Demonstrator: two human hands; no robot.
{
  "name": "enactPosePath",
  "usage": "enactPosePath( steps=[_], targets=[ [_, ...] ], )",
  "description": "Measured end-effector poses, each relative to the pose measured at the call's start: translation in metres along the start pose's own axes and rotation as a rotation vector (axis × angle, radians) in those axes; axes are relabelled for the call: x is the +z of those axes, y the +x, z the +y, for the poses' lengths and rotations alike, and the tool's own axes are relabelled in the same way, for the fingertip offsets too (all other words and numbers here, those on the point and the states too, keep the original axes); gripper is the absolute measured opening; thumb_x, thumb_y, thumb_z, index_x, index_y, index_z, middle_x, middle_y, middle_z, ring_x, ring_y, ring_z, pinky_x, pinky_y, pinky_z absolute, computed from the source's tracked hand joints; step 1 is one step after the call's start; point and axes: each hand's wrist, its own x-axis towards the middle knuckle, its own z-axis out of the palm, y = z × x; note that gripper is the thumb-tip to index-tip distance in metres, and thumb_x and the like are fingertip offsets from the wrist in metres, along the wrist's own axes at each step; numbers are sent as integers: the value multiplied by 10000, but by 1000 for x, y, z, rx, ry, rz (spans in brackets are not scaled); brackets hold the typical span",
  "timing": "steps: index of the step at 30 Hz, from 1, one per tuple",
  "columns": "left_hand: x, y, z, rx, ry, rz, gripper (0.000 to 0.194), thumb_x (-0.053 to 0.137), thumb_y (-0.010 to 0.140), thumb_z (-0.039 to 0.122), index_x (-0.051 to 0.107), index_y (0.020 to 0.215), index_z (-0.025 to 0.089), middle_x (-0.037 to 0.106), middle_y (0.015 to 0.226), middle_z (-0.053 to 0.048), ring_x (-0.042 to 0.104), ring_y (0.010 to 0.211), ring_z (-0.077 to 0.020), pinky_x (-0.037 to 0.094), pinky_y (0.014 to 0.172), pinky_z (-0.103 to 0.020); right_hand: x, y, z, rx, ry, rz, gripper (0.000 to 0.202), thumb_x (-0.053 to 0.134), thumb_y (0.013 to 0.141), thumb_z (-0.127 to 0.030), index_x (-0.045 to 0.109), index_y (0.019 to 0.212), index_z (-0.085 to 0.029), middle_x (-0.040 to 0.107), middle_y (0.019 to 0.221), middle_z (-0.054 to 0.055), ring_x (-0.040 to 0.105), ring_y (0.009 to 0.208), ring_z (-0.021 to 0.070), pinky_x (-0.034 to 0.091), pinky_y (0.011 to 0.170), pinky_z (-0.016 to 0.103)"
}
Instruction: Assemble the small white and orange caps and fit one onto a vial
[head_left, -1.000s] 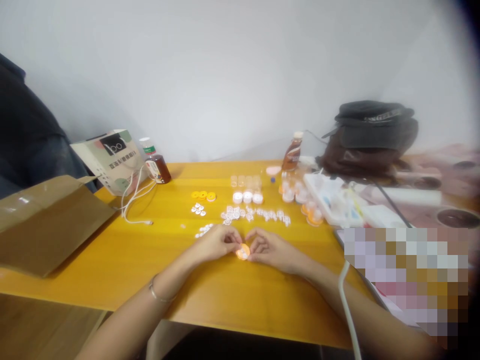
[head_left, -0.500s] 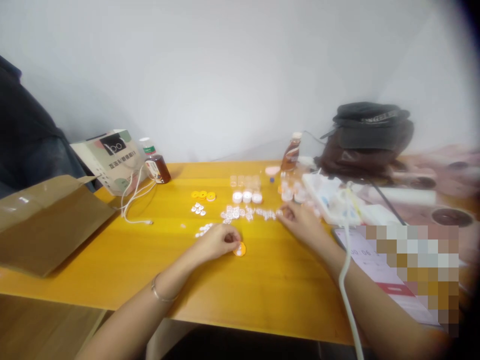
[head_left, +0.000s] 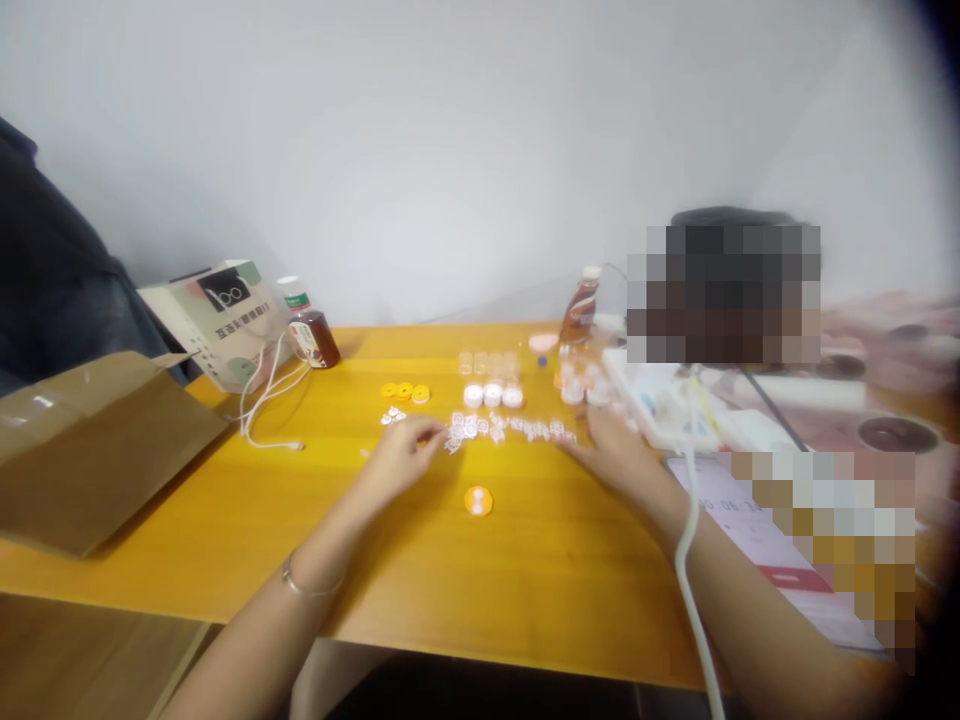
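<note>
An orange disc (head_left: 468,501) with two small white spots on it lies alone on the near part of the table. My left hand (head_left: 405,455) is over the small white pieces and hides most of them. Its loosely bent fingers seem apart, pointing towards the clear plastic pieces (head_left: 471,427); I make out nothing in them. At the right end of a row of small clear bits (head_left: 536,430), my right hand (head_left: 611,445) has thumb and forefinger spread, with nothing visible between them. A few white pieces (head_left: 393,414) show just beyond my left hand.
Yellow rings (head_left: 405,391), white round caps (head_left: 493,395) and clear squares (head_left: 488,363) stand in rows farther back. Bottles (head_left: 313,338) and a paper bag (head_left: 97,440) are left. A brown drink bottle (head_left: 580,310), white tray (head_left: 660,410), white cable (head_left: 686,560) and phone (head_left: 750,540) are right.
My left hand has left the orange disc and moved up and left over the white pieces. My right hand has shifted slightly right, and its thumb and forefinger have spread.
</note>
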Motion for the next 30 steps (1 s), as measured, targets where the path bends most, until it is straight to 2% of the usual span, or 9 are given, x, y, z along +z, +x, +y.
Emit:
enactPosePath(
  steps=[3,6,10,16,21,23,30],
  targets=[
    [-5,4,-13,-6,99,63,184,444,809,240,614,807,170,625,802,-38,553,750,-148,408,716,-263,4,-3,-2,-12,4,-78,213,522,732,-317,490,874,-162,581,880,120,562,817,255,406,690,327],
    [1,5,-21,20,135,2,167,466,801,254,611,826,173,602,814,-41,541,768,-155,406,722,-268,8,-5,-8,-27,23,-118,132,484,754,-231,493,869,-166,589,857,101,572,799,225,406,677,296],
    [17,6,-22,68,146,-38,175,518,777,310,601,824,163,568,815,-51,525,772,-163,404,726,-274,12,-6,-14,-38,45,-139,118,429,775,-187,516,852,-165,604,829,95,581,765,207,391,644,278],
    [32,8,-19,83,149,-57,133,519,777,275,580,768,157,546,786,-49,516,749,-159,401,694,-266,7,-8,-18,-83,142,-185,86,456,759,-245,526,777,-198,603,724,41,578,689,185,378,593,264],
    [34,5,-19,98,126,-50,83,514,761,208,577,791,164,549,804,-49,520,786,-162,402,729,-270,1,-7,-20,-24,132,-96,149,510,730,-335,523,783,-196,589,699,38,567,666,197,370,557,270],
    [33,4,-19,108,122,-50,81,511,750,194,573,793,164,552,809,-49,522,792,-164,402,737,-272,2,-7,-18,-23,119,-100,162,525,722,-347,529,784,-198,592,705,39,568,675,200,373,562,270],
    [31,3,-15,131,207,-66,76,500,731,179,560,775,164,567,770,-43,528,735,-153,396,694,-251,20,-7,-13,-213,168,-157,147,451,778,-246,570,850,-198,594,823,47,566,746,173,396,648,265]
  ],
)
